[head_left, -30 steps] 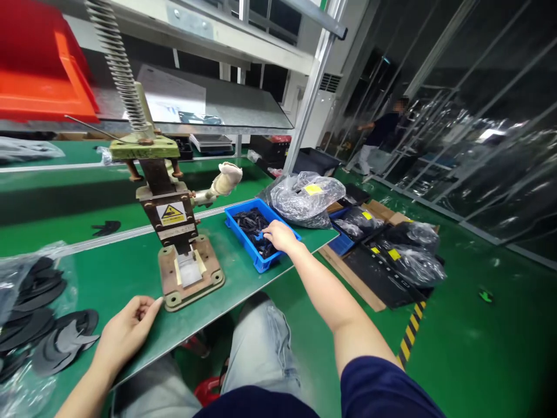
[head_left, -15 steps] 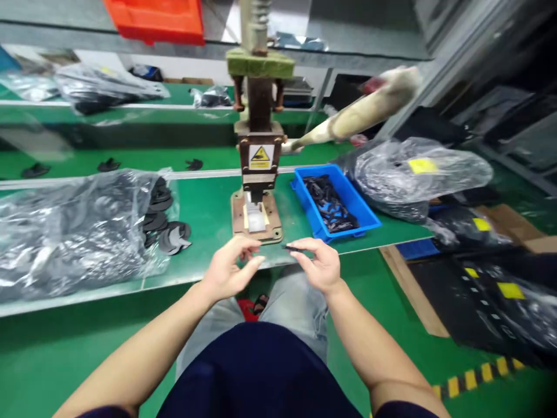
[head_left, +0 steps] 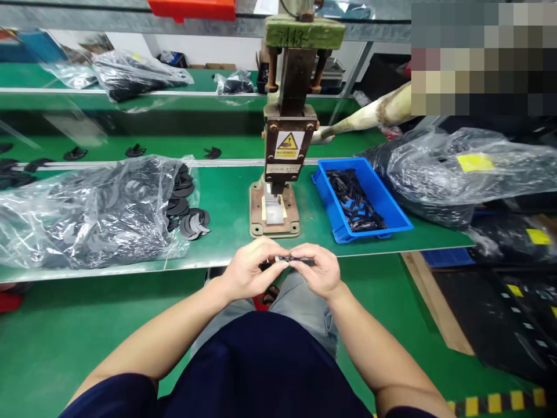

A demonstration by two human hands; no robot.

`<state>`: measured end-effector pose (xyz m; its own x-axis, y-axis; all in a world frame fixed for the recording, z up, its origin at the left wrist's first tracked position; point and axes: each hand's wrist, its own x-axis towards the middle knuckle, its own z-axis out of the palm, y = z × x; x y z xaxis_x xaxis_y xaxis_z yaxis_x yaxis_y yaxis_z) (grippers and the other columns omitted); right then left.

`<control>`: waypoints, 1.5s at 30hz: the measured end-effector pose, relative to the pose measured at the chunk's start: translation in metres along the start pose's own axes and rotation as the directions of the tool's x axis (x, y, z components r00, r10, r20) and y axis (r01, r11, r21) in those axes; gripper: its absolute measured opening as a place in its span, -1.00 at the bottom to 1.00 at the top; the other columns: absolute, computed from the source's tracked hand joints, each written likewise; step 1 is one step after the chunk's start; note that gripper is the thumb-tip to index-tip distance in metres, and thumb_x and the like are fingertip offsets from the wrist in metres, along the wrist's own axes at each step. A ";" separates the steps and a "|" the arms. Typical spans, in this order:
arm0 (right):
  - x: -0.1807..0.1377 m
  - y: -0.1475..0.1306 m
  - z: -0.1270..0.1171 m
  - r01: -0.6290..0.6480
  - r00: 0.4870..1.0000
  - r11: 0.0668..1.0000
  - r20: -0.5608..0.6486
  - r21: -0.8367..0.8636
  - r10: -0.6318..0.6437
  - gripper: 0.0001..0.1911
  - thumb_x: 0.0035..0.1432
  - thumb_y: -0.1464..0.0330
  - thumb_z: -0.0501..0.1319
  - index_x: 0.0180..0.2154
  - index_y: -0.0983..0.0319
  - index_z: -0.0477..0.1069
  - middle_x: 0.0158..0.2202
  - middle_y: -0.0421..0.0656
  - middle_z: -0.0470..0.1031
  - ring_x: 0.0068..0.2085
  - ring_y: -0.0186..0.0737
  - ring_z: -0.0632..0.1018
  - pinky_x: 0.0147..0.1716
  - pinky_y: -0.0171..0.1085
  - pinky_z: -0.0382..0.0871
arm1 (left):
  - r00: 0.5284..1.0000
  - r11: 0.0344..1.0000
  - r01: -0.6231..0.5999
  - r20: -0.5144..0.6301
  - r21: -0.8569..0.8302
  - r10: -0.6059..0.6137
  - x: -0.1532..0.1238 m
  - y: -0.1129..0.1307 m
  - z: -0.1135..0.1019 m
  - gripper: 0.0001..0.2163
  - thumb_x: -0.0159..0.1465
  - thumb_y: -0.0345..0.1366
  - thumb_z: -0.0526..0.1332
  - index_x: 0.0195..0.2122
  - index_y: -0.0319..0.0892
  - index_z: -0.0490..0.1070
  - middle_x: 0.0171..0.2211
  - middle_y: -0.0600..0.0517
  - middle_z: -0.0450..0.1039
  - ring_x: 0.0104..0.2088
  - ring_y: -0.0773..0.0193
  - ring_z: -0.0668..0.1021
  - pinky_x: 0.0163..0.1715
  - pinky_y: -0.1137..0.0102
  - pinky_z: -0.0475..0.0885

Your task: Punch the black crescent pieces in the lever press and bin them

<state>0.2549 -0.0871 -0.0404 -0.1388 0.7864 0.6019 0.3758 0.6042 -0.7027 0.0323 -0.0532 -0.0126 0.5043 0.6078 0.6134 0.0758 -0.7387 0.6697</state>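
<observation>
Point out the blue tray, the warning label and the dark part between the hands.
Blue tray (head_left: 378, 194), head view: bare inner right wall.
Warning label (head_left: 289, 145), head view: middle of its face.
Dark part (head_left: 284, 258), head view: its exposed stretch.

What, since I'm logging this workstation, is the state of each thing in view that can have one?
Small dark piece: pinched between fingers, partly hidden.
Left hand: fingers closed on that piece.
Right hand: fingers closed on it too.
Press: upright, handle angled out rightward.
Blue bin: open-topped, partly filled with black parts.
Left bag: open, rounded dark pieces at its mouth.
Bag beside the bin: bulging; sealed or not, cannot tell.
</observation>
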 end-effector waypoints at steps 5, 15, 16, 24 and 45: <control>0.001 0.000 0.002 -0.002 0.999 0.999 0.035 -0.037 0.003 -0.84 0.22 0.34 0.39 -0.14 0.11 0.55 -0.26 -0.18 0.70 -0.23 -0.25 0.70 -0.22 -0.26 0.63 | 1.000 1.000 -0.010 0.005 0.008 0.010 0.000 0.000 -0.002 -0.80 0.40 -0.34 0.31 0.04 -0.11 0.51 -0.20 -0.06 0.61 -0.23 0.25 0.62 -0.23 0.33 0.58; 0.111 -0.011 -0.077 0.054 0.948 0.994 -0.307 -0.091 -0.080 -0.52 0.25 0.10 0.35 0.14 0.08 0.39 0.06 -0.08 0.51 0.07 -0.18 0.60 0.15 -0.11 0.56 | 0.975 0.917 0.212 -0.144 0.339 -0.172 0.025 -0.097 -0.029 -0.85 0.45 -0.27 0.25 -0.09 -0.16 0.59 -0.19 -0.03 0.63 -0.18 0.27 0.63 -0.10 0.38 0.53; 0.132 -0.023 -0.087 0.145 0.923 0.987 -0.351 -0.071 -0.161 -0.50 0.25 0.05 0.33 0.15 0.06 0.37 0.07 -0.10 0.50 0.09 -0.19 0.59 0.14 -0.13 0.57 | 0.975 0.901 0.215 -0.133 0.376 -0.177 0.031 -0.108 -0.031 -0.85 0.46 -0.28 0.23 -0.07 -0.16 0.59 -0.16 -0.03 0.63 -0.16 0.26 0.63 -0.08 0.38 0.52; 0.203 -0.124 -0.099 0.285 0.916 0.954 -0.268 -0.094 -0.300 -0.38 0.17 -0.24 0.08 -0.09 0.09 0.49 -0.26 -0.16 0.45 -0.22 -0.24 0.63 -0.09 -0.13 0.67 | 0.978 0.792 0.113 0.076 0.599 -0.196 0.069 -0.140 -0.026 -0.78 0.48 -0.31 0.16 0.00 -0.07 0.61 0.02 -0.04 0.60 0.04 0.16 0.60 -0.01 0.33 0.50; 0.099 -0.002 -0.039 0.332 0.823 0.931 -0.436 -0.152 -0.364 -0.80 -0.11 0.28 0.40 -0.63 -0.11 0.47 -0.60 -0.30 0.47 -0.40 -0.02 0.62 0.07 0.23 0.54 | 0.949 0.703 0.134 0.113 0.698 -0.293 0.042 -0.111 -0.074 -0.71 0.47 -0.34 0.16 0.15 -0.19 0.51 0.11 -0.11 0.57 0.09 0.08 0.57 0.16 0.21 0.45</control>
<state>0.2764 -0.0150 0.0356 0.1480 0.3712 0.9167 0.4427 0.8040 -0.3971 -0.0185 0.0759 -0.0307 0.5539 0.7607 0.3383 0.7213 -0.6414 0.2613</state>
